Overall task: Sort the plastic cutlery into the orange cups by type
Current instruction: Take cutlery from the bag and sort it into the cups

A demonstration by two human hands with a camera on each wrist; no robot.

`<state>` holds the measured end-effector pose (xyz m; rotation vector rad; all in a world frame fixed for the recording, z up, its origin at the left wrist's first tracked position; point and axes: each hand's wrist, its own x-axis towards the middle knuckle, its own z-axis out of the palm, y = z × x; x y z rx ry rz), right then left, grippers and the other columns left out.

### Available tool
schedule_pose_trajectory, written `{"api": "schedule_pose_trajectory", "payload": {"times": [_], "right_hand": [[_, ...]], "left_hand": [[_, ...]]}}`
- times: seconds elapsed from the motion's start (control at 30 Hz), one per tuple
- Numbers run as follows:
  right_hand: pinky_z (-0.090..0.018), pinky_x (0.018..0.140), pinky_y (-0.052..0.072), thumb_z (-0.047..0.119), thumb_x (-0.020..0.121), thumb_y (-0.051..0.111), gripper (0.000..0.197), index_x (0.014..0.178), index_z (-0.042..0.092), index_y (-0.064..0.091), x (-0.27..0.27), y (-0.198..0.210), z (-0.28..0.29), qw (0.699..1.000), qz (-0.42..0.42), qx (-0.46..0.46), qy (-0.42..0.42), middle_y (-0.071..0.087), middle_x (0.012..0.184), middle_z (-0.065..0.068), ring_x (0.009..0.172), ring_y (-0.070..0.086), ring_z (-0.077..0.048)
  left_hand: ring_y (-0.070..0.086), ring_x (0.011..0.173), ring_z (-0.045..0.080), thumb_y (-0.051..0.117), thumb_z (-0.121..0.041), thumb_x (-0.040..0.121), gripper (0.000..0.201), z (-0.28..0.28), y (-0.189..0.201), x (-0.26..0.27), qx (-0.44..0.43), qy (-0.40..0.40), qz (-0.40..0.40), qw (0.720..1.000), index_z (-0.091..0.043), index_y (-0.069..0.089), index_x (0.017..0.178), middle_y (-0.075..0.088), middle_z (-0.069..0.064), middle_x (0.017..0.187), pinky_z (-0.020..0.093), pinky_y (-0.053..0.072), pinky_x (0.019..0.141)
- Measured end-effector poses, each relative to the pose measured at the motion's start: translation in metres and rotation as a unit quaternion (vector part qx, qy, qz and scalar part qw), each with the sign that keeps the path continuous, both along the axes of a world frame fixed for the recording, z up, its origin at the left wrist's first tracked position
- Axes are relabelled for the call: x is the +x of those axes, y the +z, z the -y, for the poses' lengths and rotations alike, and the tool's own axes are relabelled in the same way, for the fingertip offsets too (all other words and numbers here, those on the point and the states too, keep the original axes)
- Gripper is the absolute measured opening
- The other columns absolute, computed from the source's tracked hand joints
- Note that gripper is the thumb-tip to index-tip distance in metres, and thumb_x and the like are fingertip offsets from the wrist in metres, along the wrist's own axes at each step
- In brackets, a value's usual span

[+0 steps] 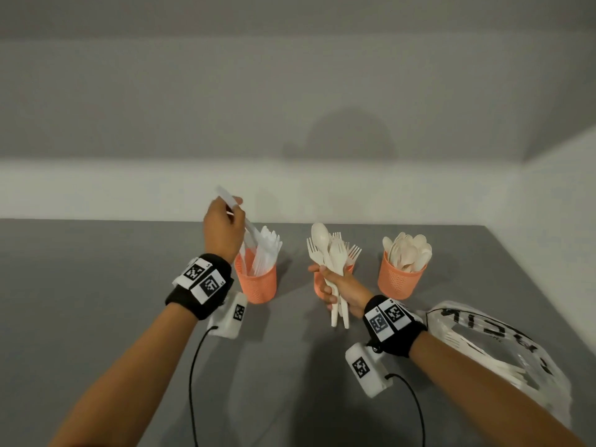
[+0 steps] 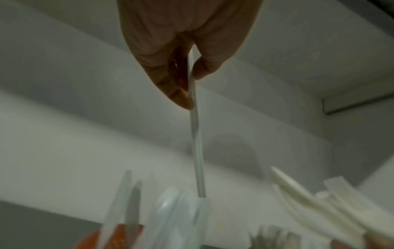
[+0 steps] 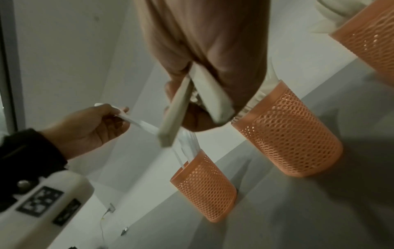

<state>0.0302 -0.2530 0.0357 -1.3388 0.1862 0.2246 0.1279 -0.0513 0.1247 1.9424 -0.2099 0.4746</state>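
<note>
Three orange mesh cups stand in a row on the grey table. The left cup holds white plastic knives. My left hand is above it and pinches a white knife by its handle, blade end down inside the cup's rim; in the left wrist view that knife hangs from my fingers. My right hand grips a bundle of cream forks and a spoon upright in front of the middle cup, which holds forks. The right cup is full of cream spoons.
A clear plastic bag with black print lies at the right, with more cutlery inside. White walls run close behind the cups and along the table's right side. Cables trail from both wrist cameras over the near table.
</note>
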Motion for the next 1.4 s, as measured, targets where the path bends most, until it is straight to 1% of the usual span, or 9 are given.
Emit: {"api": "schedule_pose_trajectory", "payload": {"times": [0.27, 0.43, 0.6, 0.77, 0.9, 1.03, 1.1, 1.2, 1.4], "right_hand": [[-0.014, 0.029, 0.027, 0.025, 0.098, 0.036, 0.023, 0.103, 0.019, 0.058, -0.001, 0.014, 0.006, 0.995, -0.042, 0.087, 0.026, 0.044, 0.045, 0.005, 0.029, 0.033, -0.003], [-0.014, 0.031, 0.029, 0.026, 0.098, 0.032, 0.025, 0.107, 0.018, 0.054, -0.007, 0.022, 0.012, 0.989, -0.054, 0.130, 0.049, 0.046, 0.048, 0.005, 0.032, 0.036, -0.004], [-0.015, 0.032, 0.029, 0.027, 0.097, 0.032, 0.025, 0.103, 0.015, 0.053, -0.011, 0.023, 0.016, 0.986, -0.066, 0.138, 0.060, 0.047, 0.049, 0.004, 0.033, 0.036, -0.005], [-0.015, 0.032, 0.030, 0.023, 0.097, 0.034, 0.019, 0.096, 0.015, 0.052, -0.010, 0.020, 0.013, 0.992, -0.056, 0.109, 0.044, 0.045, 0.047, 0.005, 0.032, 0.035, -0.004], [-0.014, 0.033, 0.027, 0.017, 0.096, 0.039, 0.014, 0.094, 0.017, 0.053, -0.006, 0.017, -0.003, 0.999, -0.051, 0.007, -0.011, 0.041, 0.047, 0.006, 0.031, 0.032, -0.005], [-0.016, 0.036, 0.027, 0.016, 0.097, 0.032, 0.029, 0.107, 0.030, 0.055, -0.007, 0.021, -0.015, 0.989, 0.012, -0.139, -0.051, 0.038, 0.046, 0.010, 0.033, 0.033, -0.001], [-0.015, 0.048, 0.039, 0.014, 0.098, 0.033, 0.032, 0.105, 0.037, 0.055, -0.010, 0.022, -0.014, 0.978, 0.047, -0.191, -0.067, 0.052, 0.054, 0.021, 0.050, 0.052, 0.004], [-0.020, 0.078, 0.045, 0.017, 0.096, 0.042, 0.029, 0.123, 0.016, 0.053, -0.014, 0.020, -0.008, 0.968, 0.049, -0.224, -0.097, 0.061, 0.090, 0.009, 0.085, 0.057, -0.007], [-0.014, 0.038, 0.022, 0.028, 0.097, 0.041, 0.018, 0.107, 0.017, 0.050, -0.021, 0.024, 0.000, 0.978, 0.023, -0.176, -0.109, 0.033, 0.059, 0.007, 0.043, 0.028, -0.002]], "left_hand": [[0.043, 0.050, 0.023, 0.042, -0.002, 0.091, 0.064, -0.003, -0.035, 0.010, 0.199, 0.009, 0.020, 0.980, -0.016, 0.014, 0.147, 0.045, 0.007, 0.059, 0.033, 0.034, 0.051], [0.054, 0.075, 0.034, 0.037, 0.004, 0.088, 0.051, 0.002, -0.072, 0.016, 0.252, -0.045, -0.073, 0.964, -0.011, 0.037, 0.138, 0.059, 0.023, 0.090, 0.037, 0.041, 0.066], [0.053, 0.100, 0.047, 0.053, 0.004, 0.082, 0.042, 0.002, -0.090, 0.014, 0.330, -0.015, 0.002, 0.944, 0.004, 0.053, 0.124, 0.055, 0.032, 0.114, 0.050, 0.047, 0.078], [0.055, 0.097, 0.030, 0.051, -0.009, 0.091, 0.030, 0.026, -0.053, -0.013, 0.154, -0.008, 0.069, 0.986, -0.003, 0.059, 0.119, 0.054, 0.019, 0.114, 0.035, 0.045, 0.085], [0.057, 0.069, 0.014, 0.056, -0.022, 0.090, 0.013, 0.066, -0.033, -0.052, 0.059, -0.139, -0.046, 0.987, -0.014, 0.065, 0.085, 0.064, 0.000, 0.078, 0.028, 0.046, 0.070], [0.059, 0.068, 0.010, 0.066, -0.037, 0.081, 0.024, 0.096, -0.044, -0.074, 0.051, -0.187, -0.164, 0.967, -0.014, 0.062, 0.083, 0.063, -0.003, 0.073, 0.024, 0.050, 0.069], [0.059, 0.070, 0.012, 0.067, -0.033, 0.081, 0.020, 0.103, -0.048, -0.077, 0.053, -0.168, -0.170, 0.970, -0.014, 0.060, 0.081, 0.061, -0.003, 0.073, 0.024, 0.048, 0.068], [0.051, 0.062, 0.013, 0.062, -0.027, 0.084, 0.025, 0.109, -0.047, -0.077, 0.108, -0.152, -0.161, 0.969, -0.016, 0.049, 0.066, 0.051, -0.005, 0.062, 0.022, 0.039, 0.059], [0.052, 0.064, 0.007, 0.063, -0.017, 0.085, 0.021, 0.112, -0.038, -0.078, 0.015, -0.145, -0.141, 0.979, -0.019, 0.047, 0.072, 0.053, -0.007, 0.068, 0.018, 0.041, 0.061]]}}
